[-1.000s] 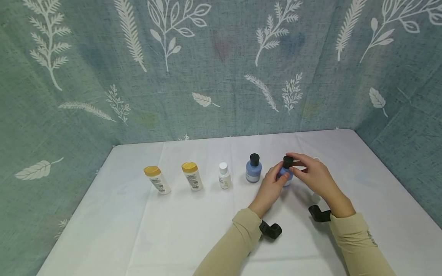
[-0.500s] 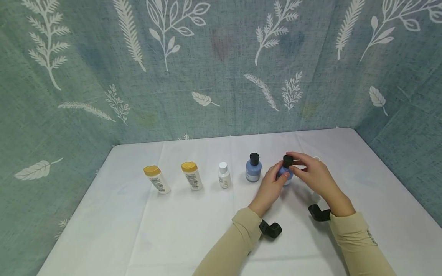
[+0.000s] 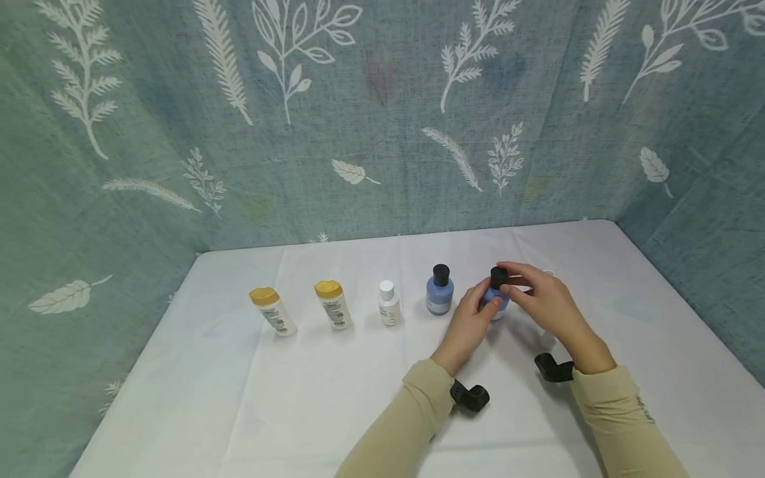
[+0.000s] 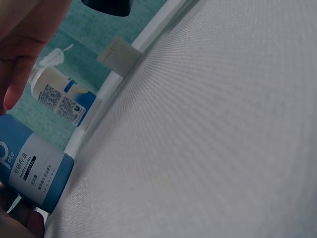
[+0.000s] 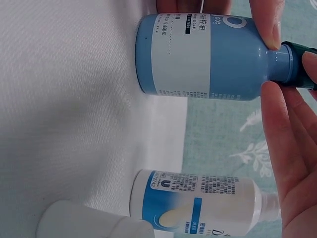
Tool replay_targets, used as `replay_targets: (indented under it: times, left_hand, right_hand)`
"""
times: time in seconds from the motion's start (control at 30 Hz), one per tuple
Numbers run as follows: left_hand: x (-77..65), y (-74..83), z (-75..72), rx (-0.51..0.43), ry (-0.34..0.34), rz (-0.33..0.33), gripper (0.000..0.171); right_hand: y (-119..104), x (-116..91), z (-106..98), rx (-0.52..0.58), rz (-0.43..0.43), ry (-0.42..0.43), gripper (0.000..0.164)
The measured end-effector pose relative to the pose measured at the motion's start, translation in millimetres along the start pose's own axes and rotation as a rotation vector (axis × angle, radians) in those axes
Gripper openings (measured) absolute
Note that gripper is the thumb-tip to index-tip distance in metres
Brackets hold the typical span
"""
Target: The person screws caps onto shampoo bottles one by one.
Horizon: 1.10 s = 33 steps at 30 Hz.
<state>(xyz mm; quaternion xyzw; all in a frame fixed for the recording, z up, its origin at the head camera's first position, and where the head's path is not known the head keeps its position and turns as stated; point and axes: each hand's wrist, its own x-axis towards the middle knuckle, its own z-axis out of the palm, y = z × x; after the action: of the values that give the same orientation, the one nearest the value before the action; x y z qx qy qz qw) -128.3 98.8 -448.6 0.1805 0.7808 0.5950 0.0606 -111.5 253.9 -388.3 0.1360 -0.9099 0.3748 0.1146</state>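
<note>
My left hand [image 3: 467, 324] grips the body of a blue bottle [image 5: 193, 59], which stands upright on the white table. With the right hand [image 3: 548, 302], I pinch its black cap [image 3: 499, 276] between thumb and fingers. In the right wrist view, a band of blue neck shows below that cap. Just left of my hands stands a second blue bottle [image 3: 439, 295], its black cap on. Behind the right hand, mostly hidden in the head view, is a white bottle [image 5: 198, 203] with a blue label and a bare neck. A pale cap-like piece [image 4: 120, 55] lies near it.
Further left, a small white bottle [image 3: 389, 305] and two white bottles with yellow caps [image 3: 333, 307] stand in a row. A leaf-patterned green curtain [image 3: 382, 133] encloses the back and sides of the white-covered table [image 3: 299, 398].
</note>
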Motion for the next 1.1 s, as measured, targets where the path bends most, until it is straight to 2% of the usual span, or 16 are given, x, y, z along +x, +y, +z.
replay_targets:
  times: [0.53,1.1]
  left_hand:
    - [-0.1,-1.0,3.2,0.001,0.010,-0.022,0.049]
    - [1.7,0.1,0.8,0.014,0.015,0.038,0.044]
  right_hand:
    - [1.6,-0.9,1.2,-0.019,-0.019,0.020,0.041]
    - [4.3,1.3,6.2,0.024,-0.029,0.003,0.046]
